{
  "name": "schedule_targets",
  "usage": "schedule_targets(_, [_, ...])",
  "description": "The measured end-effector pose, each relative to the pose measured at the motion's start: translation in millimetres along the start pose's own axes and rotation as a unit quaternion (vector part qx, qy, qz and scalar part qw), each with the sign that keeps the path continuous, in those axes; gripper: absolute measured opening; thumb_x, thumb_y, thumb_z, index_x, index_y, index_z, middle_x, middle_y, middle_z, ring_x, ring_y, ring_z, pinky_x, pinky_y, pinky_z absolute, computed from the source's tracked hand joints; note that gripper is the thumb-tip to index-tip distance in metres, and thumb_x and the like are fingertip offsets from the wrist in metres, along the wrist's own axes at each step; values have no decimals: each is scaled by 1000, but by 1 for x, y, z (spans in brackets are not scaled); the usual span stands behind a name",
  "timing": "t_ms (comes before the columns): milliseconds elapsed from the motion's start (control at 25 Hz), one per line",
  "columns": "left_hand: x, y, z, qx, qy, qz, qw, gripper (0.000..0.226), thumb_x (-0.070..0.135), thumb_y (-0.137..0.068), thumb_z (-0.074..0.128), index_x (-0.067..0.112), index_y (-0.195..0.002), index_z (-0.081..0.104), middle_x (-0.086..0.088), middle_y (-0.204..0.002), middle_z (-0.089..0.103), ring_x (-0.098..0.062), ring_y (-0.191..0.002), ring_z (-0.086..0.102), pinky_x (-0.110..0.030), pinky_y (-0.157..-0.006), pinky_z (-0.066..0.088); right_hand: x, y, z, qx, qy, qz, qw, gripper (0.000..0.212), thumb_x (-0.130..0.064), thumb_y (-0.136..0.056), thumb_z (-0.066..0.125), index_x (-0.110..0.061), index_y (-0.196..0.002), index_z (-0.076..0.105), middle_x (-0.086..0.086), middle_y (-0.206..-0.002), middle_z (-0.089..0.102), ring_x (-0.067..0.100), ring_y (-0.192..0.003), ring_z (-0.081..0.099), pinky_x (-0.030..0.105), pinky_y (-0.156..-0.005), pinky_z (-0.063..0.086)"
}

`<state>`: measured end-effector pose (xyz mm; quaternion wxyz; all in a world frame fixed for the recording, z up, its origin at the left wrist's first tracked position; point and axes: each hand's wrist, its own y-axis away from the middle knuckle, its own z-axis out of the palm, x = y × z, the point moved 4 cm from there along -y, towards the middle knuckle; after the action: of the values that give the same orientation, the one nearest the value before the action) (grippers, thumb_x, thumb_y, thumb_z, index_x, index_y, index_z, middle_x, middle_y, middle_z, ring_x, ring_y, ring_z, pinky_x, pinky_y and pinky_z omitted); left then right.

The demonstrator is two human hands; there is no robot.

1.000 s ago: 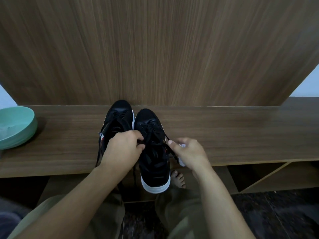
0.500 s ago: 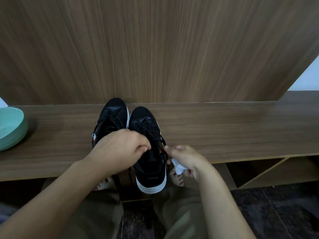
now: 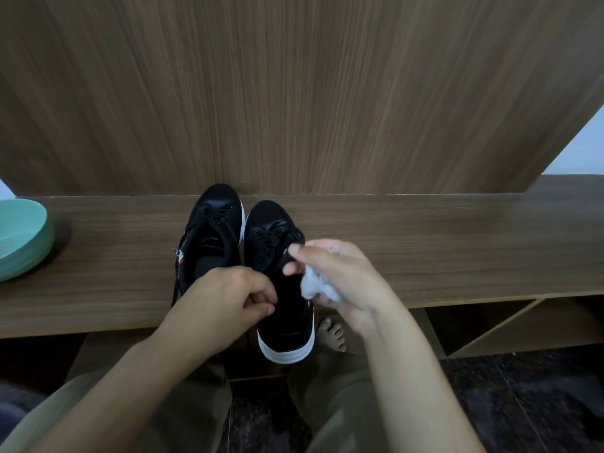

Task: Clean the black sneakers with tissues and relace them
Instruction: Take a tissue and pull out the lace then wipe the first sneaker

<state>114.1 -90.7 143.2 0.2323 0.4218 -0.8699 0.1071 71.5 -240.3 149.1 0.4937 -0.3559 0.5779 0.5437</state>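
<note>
Two black sneakers with white soles stand side by side on a wooden bench [image 3: 425,250], toes toward the wall. The right sneaker [image 3: 281,328] overhangs the bench's front edge with its heel. The left sneaker [image 3: 209,237] lies further back. My left hand [image 3: 225,299] has curled fingers at the right sneaker's inner collar and seems to pinch a lace or the edge there. My right hand [image 3: 340,276] hovers over that sneaker's tongue with a crumpled white tissue [image 3: 313,286] held in the palm, thumb and forefinger close to the laces.
A mint green bowl [image 3: 23,237] sits at the bench's left end. A wooden wall panel [image 3: 294,93] rises right behind the sneakers. Below the bench are open shelf compartments [image 3: 510,325], a dark floor, my knees and a bare foot [image 3: 331,333].
My right hand rose from beside the right sneaker to above its tongue, bringing the tissue along. My left hand slid back toward the heel, uncovering the left sneaker's laces.
</note>
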Motion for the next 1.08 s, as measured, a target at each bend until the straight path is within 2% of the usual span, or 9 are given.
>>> schedule_targets(80, [-6, 2, -6, 48, -13, -33, 998, 7, 30, -79, 68, 34, -74, 65, 18, -67, 59, 3, -65, 56, -12, -58, 40, 11, -4, 3, 35, 230, -4, 973, 20, -26, -83, 69, -12, -70, 64, -4, -58, 59, 9, -46, 49, 22, -47, 34])
schedule_targets(200, [-5, 5, -9, 86, 3, -44, 995, 8, 28, -80, 67, 35, -82, 66, 17, -73, 60, 2, -69, 57, -16, -62, 45, 15, -6, 9, 60, 558, -43, 826, 14, -37, -83, 67, -24, -87, 69, -2, -81, 62, 19, -80, 60, 28, -62, 39])
schedule_targets(360, [14, 6, 6, 74, -23, 14, 997, 31, 41, -84, 58, 32, -113, 64, 15, -103, 62, -7, -96, 59, -23, -80, 47, 15, -7, -11, 40, 417, -26, 908, 16, -26, -77, 66, -31, -92, 69, -10, -82, 64, 9, -75, 59, 26, -67, 45])
schedule_targets(520, [38, 13, 28, 116, -173, 19, 978, 49, 68, -67, 52, 25, -77, 73, 8, -101, 64, -20, -96, 59, -46, -87, 40, 28, -9, -46, 148, 125, 41, 980, 5, -21, -81, 65, -24, -85, 65, -3, -78, 61, 12, -69, 55, 23, -55, 41])
schedule_targets(640, [41, 13, 42, 130, -218, 12, 967, 40, 62, -55, 70, 22, -59, 70, 5, -102, 61, -20, -103, 51, -53, -97, 23, 41, -13, -39, 111, 89, 72, 987, 12, -20, -85, 63, -24, -95, 66, 1, -87, 63, 12, -74, 57, 21, -56, 42])
schedule_targets(720, [34, 15, 41, 137, -214, -4, 967, 47, 68, -62, 55, 24, -56, 69, 10, -90, 61, -19, -96, 54, -50, -96, 23, 43, -15, -36, 104, 91, 40, 990, 20, -22, -86, 64, -28, -104, 67, -1, -99, 65, 5, -81, 59, 19, -60, 42])
schedule_targets(880, [27, 22, 26, 198, -133, 7, 971, 51, 65, -68, 47, 24, -87, 71, 9, -90, 59, -20, -85, 57, -42, -76, 45, 30, -16, -25, 84, 221, -94, 967, 20, -21, -87, 62, -29, -102, 73, -15, -89, 67, -1, -77, 62, 20, -66, 45])
schedule_targets(960, [25, 26, 28, 188, -126, 9, 974, 55, 66, -66, 48, 23, -94, 68, 8, -90, 58, -19, -80, 55, -38, -62, 49, 26, -15, -12, 71, 399, -145, 903, 18, -21, -86, 59, -28, -94, 74, -14, -91, 65, 5, -80, 61, 24, -65, 44])
schedule_targets(1080, [31, 30, 44, 159, -163, 13, 974, 58, 70, -61, 46, 25, -91, 67, 8, -92, 58, -20, -84, 54, -37, -68, 43, 21, -13, -4, 87, 513, -177, 835, 21, -19, -83, 57, -30, -92, 73, -17, -100, 62, 5, -85, 55, 23, -63, 37])
